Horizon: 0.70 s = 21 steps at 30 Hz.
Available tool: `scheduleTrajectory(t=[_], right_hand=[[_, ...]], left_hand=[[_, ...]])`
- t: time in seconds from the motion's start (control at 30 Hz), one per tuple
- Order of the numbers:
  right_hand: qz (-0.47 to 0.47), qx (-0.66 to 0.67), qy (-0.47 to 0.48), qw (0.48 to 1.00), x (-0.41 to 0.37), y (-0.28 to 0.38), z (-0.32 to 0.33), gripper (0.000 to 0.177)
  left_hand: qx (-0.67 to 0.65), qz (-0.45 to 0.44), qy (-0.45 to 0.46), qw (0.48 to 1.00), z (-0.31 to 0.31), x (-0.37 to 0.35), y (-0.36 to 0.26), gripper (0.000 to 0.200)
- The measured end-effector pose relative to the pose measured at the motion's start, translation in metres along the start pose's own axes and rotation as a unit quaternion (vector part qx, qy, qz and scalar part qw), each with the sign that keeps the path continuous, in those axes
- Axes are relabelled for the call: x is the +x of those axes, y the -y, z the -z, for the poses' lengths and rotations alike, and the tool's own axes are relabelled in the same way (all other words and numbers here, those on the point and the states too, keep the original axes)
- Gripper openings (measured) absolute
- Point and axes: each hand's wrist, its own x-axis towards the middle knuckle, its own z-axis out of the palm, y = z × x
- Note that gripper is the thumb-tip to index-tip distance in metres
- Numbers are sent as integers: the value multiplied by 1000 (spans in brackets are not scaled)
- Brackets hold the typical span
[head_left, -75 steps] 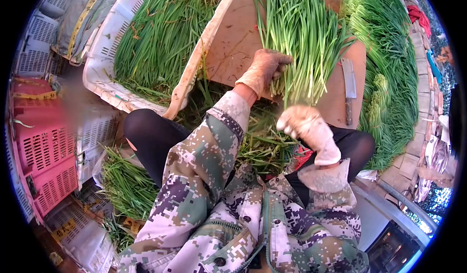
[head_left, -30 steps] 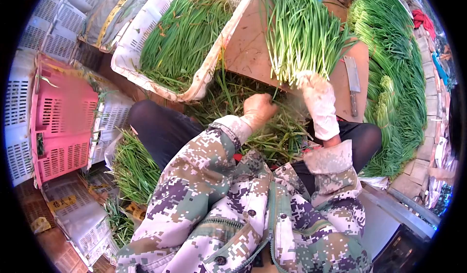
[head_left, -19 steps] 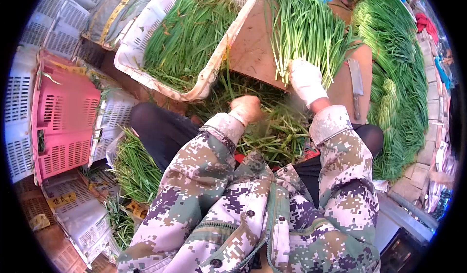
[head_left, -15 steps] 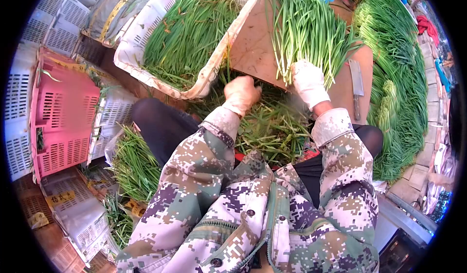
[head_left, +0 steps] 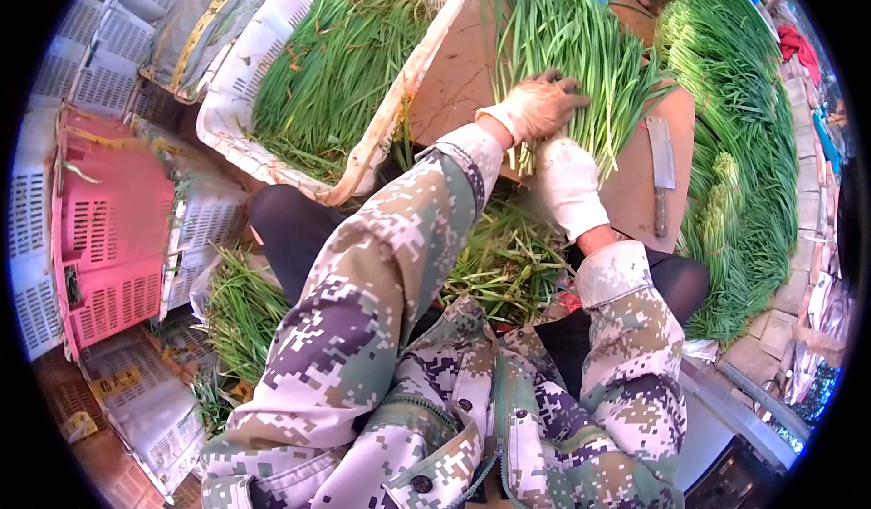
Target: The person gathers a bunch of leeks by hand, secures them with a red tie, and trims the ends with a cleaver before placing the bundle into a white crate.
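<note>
I have the left hand (head_left: pixel 537 110), fingers apart, over the chives (head_left: pixel 573 42) near the board's (head_left: pixel 454 78) near edge; the right hand's (head_left: pixel 568 181) closure I cannot tell. Likely light, bruisable: grip the pale stems (head_left: pixel 599 132).

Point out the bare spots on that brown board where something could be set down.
Bare board shows between the white crate and chive bunch. A narrower strip lies between bunch and cleaver, a sliver right of its blade. It is crowded at the bunch's near end, where left hand and right hand are.
</note>
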Motion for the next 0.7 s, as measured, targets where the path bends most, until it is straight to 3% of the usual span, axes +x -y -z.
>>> scheduleTrajectory(t=[0.13,0.2,0.27,0.33,0.37,0.4,0.43,0.47,0.53,0.6,0.7], right_hand=[[-43,-34,95,994,-34,38,24,8],[-13,-64,344,937,-71,60,11,13],[48,159,506,846,-97,69,27,15],[64,312,436,842,-112,55,26,17],[-114,293,440,841,-78,61,69,17],[11,181,318,931,-78,57,61,14],[-38,175,240,954,-78,52,58,12],[-85,168,160,969,-74,46,55,12],[-125,170,95,973,-59,38,53,10],[-124,220,-6,968,-49,30,55,21],[-32,68,-94,993,-28,11,46,23]], left_hand=[[-13,-39,-41,998,-32,1,14,46],[-25,-42,-43,998,-33,-4,20,46],[-23,-29,-37,999,-29,-7,18,46],[-7,-38,-39,999,-29,-2,18,47],[-4,-37,-58,998,-36,0,21,47],[-5,-39,-57,998,-37,-2,21,47],[-9,-37,-49,998,-36,-3,21,47],[-11,-34,-42,998,-35,-3,22,47],[-12,-32,-43,998,-32,-3,21,47],[-5,-36,-31,999,-29,-3,21,48],[-19,-35,-22,999,-23,-3,21,48]])
